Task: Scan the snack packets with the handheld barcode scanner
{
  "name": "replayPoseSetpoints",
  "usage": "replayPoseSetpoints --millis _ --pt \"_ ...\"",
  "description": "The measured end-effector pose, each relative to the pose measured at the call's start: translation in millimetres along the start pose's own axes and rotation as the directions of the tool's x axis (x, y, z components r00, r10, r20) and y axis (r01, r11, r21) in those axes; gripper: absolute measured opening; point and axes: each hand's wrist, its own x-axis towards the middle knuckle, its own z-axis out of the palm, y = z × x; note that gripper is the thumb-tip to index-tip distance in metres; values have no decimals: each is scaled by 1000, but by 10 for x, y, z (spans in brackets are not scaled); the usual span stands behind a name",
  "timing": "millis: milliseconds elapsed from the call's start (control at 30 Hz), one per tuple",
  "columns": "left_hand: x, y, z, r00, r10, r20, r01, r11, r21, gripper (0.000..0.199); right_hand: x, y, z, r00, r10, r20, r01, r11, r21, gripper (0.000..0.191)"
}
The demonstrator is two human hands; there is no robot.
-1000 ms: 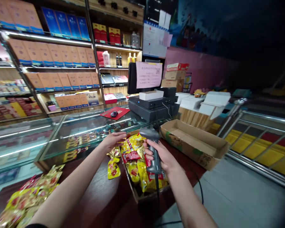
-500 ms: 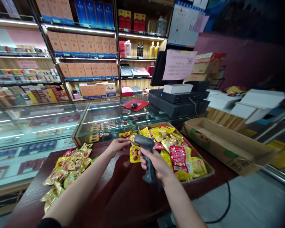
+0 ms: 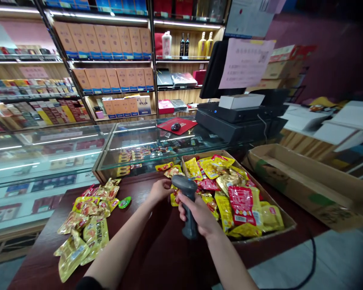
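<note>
Single head-worn view, looking forward and down across dark wooden table [image 3: 157, 257]. Hands close, lower centre of frame. Glass counter [image 3: 145, 141] mid-frame; shelves [image 3: 109, 60] far, upper left.

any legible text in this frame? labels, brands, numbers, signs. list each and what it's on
None can be read as it stands.
Pink paper notice on the monitor: printed lines, too blurred.
Red snack packet in the cardboard box: label too small.
Yellow packets on the table: print blurred.
Tan boxes on the shelves: no readable lettering.
Scanner in the right hand: no visible marking.
Left hand's packet: unreadable.
</note>
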Motion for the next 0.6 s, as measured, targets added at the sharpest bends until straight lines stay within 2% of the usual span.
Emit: replayPoseSetpoints --millis 67,133,233,300,367,433,500,533,600 --pt "8 29 34 1000 22 -20 -21 997 79 30 -2 2 -1 1000 3 -8 -3 1000 1 37" --pt "6 35 45 999 17 -40 -14 997 74 32 -8 10 -13 1000 1 -8 -1 1000 5 38" --pt "-33 7 -17 998 -44 -33 41 995 -93 37 -17 28 -36 1000 -4 -3 4 1000 -2 36" --pt "-84 -35 -115 995 -92 33 97 955 -279 37 -22 38 -40 1000 -5 0 5 1000 -13 35" --pt "-147 -93 -245 981 -143 129 189 847 -497 39 -27 46 -22 1000 -2 -2 2 1000 -22 35" --pt "-210 -158 -390 956 -218 196 293 668 -684 37 -28 58 16 1000 6 -2 -6 1000 -26 36" --pt "-270 -210 -535 928 -275 252 359 474 -804 30 -25 78 71 1000 16 10 -16 999 -34 36" --pt "-301 -224 -603 920 -270 284 374 388 -842 29 -23 90 101 1000 20 19 -20 999 -39 35" --pt "-368 -225 -721 916 -190 353 394 261 -881 42 -17 117 163 999 24 35 -23 998 -53 34"
